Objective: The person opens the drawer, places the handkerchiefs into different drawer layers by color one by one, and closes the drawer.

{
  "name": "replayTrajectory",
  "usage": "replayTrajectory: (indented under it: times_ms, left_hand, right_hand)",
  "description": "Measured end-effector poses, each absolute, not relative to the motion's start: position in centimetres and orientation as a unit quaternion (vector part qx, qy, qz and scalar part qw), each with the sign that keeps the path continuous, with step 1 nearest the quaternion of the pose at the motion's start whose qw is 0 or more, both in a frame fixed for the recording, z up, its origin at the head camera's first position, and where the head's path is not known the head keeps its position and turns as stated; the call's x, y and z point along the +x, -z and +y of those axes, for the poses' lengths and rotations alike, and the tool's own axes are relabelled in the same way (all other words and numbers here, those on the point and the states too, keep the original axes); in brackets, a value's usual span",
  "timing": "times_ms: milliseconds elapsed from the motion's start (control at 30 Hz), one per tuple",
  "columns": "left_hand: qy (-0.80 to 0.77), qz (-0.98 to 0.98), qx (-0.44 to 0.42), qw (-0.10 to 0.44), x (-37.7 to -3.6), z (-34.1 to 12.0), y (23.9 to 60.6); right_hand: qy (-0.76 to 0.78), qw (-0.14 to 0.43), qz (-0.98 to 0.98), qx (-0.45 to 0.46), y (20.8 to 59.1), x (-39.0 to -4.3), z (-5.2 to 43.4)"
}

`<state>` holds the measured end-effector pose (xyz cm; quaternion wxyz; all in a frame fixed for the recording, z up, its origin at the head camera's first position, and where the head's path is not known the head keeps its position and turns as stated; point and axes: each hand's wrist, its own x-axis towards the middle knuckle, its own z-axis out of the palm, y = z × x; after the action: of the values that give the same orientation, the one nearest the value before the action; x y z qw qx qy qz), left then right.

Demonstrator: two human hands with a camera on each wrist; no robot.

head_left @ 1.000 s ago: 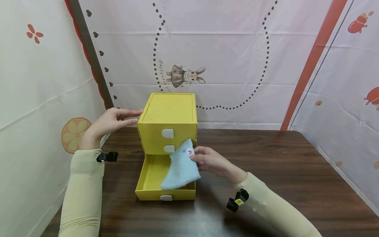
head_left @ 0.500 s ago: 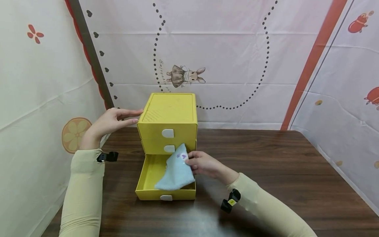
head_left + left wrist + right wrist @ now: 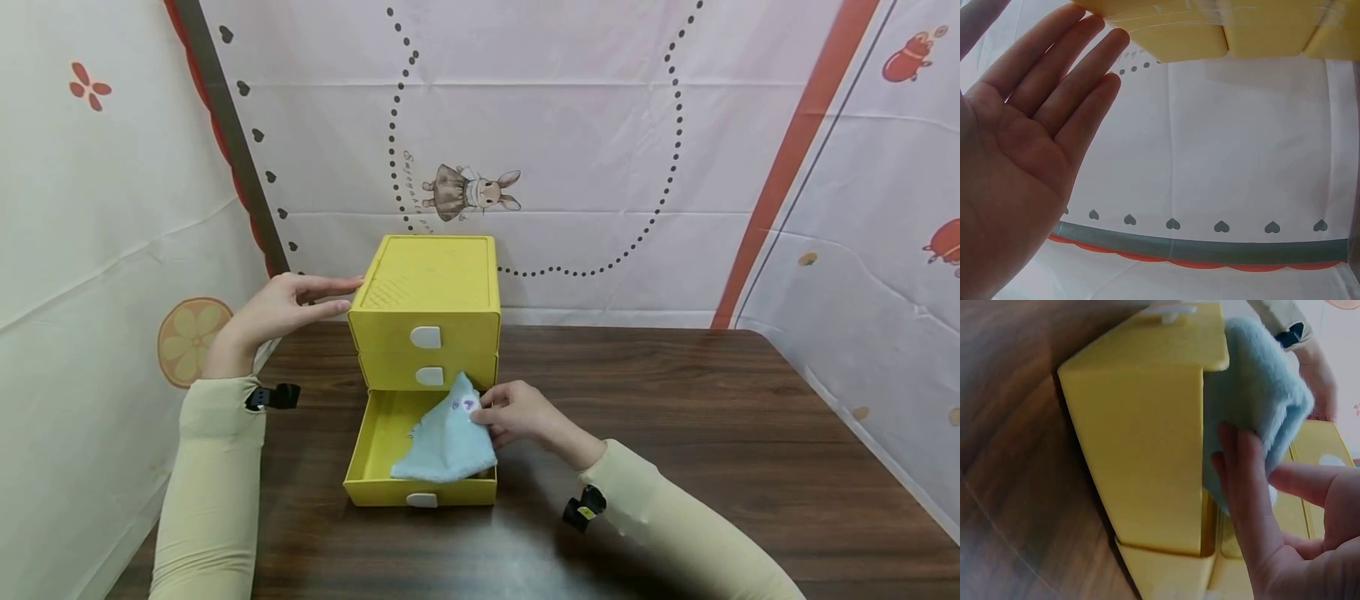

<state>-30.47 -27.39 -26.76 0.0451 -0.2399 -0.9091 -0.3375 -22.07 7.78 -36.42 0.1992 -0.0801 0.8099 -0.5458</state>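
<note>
A small yellow chest of three drawers [image 3: 429, 287] stands on the dark wooden table [image 3: 712, 417]. Its bottom drawer [image 3: 378, 467] is pulled out. My right hand [image 3: 517, 412] pinches a light blue cloth [image 3: 447, 437] by its upper corner, and the cloth lies into the pulled-out drawer [image 3: 1141, 425] with its lower edge at the front wall. The cloth [image 3: 1260, 394] fills the drawer's right side in the right wrist view. My left hand [image 3: 281, 308] lies flat with straight fingers against the chest's upper left side [image 3: 1172, 31].
Printed fabric walls close in at the back, left and right. A dark pole [image 3: 228, 142] runs up the back left corner. The table stretches to the right of the chest.
My right hand has moved left and down, lowering the blue cloth from above the drawer's right edge into the drawer. The left hand has stayed on the chest.
</note>
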Motion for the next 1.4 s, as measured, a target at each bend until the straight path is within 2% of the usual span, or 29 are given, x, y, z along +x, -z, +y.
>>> replayTrajectory:
  times_ms: [400, 833, 1400]
  left_hand:
    - [0.327, -0.912, -0.241, 0.054, -30.4, -27.5, 26.7]
    - [0.326, -0.911, -0.248, 0.053, -30.4, -27.6, 26.8]
    - [0.322, -0.912, -0.249, 0.058, -30.4, -27.5, 26.7]
  right_hand:
    - [0.483, 0.211, 0.844, -0.103, 36.1, -22.2, 9.0]
    - [0.504, 0.166, 0.842, -0.094, 37.4, -23.1, 7.4]
    - [0.479, 0.204, 0.846, -0.119, 36.7, -22.9, 7.6]
